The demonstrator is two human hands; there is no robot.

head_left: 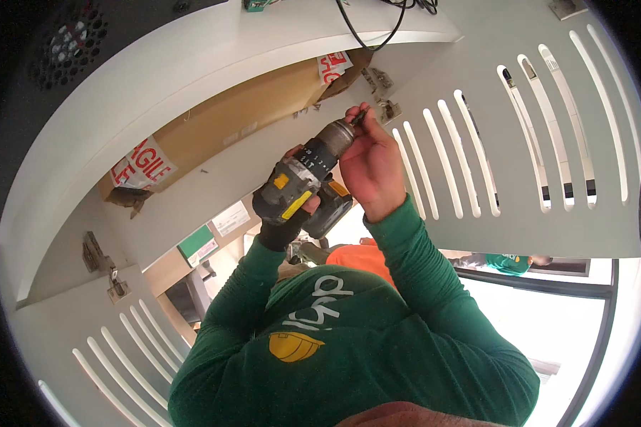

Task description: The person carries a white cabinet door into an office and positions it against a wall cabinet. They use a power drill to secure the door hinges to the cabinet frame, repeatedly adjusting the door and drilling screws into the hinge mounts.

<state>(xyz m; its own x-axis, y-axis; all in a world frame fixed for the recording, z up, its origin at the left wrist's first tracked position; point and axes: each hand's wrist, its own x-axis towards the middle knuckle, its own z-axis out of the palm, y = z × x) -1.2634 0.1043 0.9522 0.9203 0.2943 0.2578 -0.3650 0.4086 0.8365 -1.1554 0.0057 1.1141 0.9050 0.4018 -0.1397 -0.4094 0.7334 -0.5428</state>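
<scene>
My left hand (276, 229), in a dark glove with bare fingertips showing, is wrapped round the grip of a cordless drill (292, 186). The drill is black and grey with yellow patches, and its chuck (338, 134) points up and to the right. Just past the chuck, the bare fingers of my right hand (372, 162) pinch a small dark bit (360, 116) at the drill's tip. Whether the bit is seated in the chuck cannot be made out. The battery (327, 211) hangs below, between my two wrists.
A white cabinet stands before me, its slotted doors (470, 228) swung out at both sides on metal hinges (117, 286). Inside lies a long cardboard box (228, 117) with red-and-white tape. Black cables (369, 44) droop over the top edge. Someone in orange (360, 262) is beyond my body.
</scene>
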